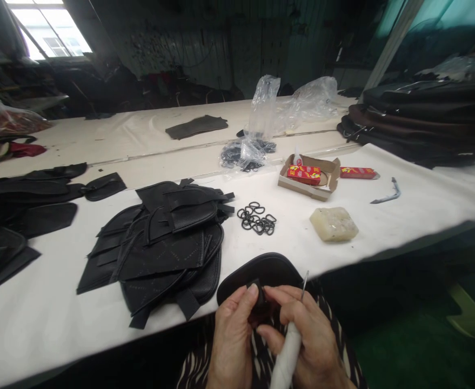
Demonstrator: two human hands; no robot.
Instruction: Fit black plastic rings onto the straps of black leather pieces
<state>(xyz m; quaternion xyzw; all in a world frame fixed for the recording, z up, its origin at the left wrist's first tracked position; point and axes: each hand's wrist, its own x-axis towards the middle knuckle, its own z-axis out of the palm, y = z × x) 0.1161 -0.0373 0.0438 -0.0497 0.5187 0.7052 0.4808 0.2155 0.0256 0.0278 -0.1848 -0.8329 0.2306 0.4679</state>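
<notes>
My left hand is closed, its thumb and fingers pinching a short black strap tab on a black leather piece. That rounded piece rests over my lap at the table's front edge. In my right hand is an awl with a white wrapped handle, its thin metal tip pointing up. The right fingertips also reach to the tab, and whether they grip it is hard to tell. A small heap of black D-rings lies on the table beyond my hands. Left of them is a stack of black leather pieces.
A yellowish wax-like block and a cardboard box with red packets lie to the right, near a bent metal tool. Clear plastic bags stand further back. Black bags are piled far right; more black pieces lie left.
</notes>
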